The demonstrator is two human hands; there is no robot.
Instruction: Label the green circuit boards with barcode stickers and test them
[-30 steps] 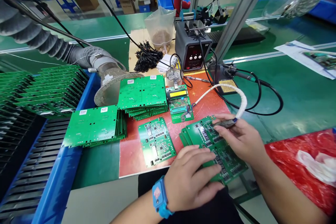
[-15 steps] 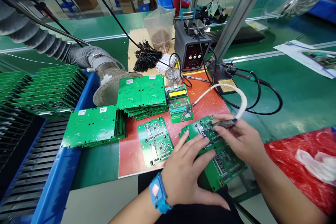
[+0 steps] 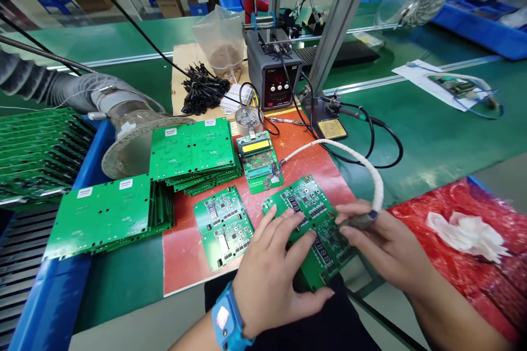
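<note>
Under my left hand (image 3: 275,269) lies a green circuit board (image 3: 307,194) with two digit displays, its lower end hanging past the table edge. My left fingers are spread across its left side, thumb stretched out, a blue wrist strap (image 3: 227,318) below. My right hand (image 3: 391,247) pinches a dark probe (image 3: 359,222) at the end of a white wrapped cable (image 3: 376,181). The probe's tip is over the board's lower half; whether it touches, I cannot tell. That cable leads to a small board with a yellow screen (image 3: 256,146). A separate circuit board (image 3: 224,225) lies to the left.
Stacked green boards (image 3: 191,148) stand left of the mat, near a fume duct (image 3: 132,142) and a blue bin (image 3: 68,263). A soldering station (image 3: 274,71) stands behind, with an iron in its holder (image 3: 329,112). Red plastic (image 3: 436,236) lies at the right.
My right hand has moved the probe from the board's upper half to its lower half. My left hand stays spread on the board. The whole view has shifted, with the bench appearing farther left.
</note>
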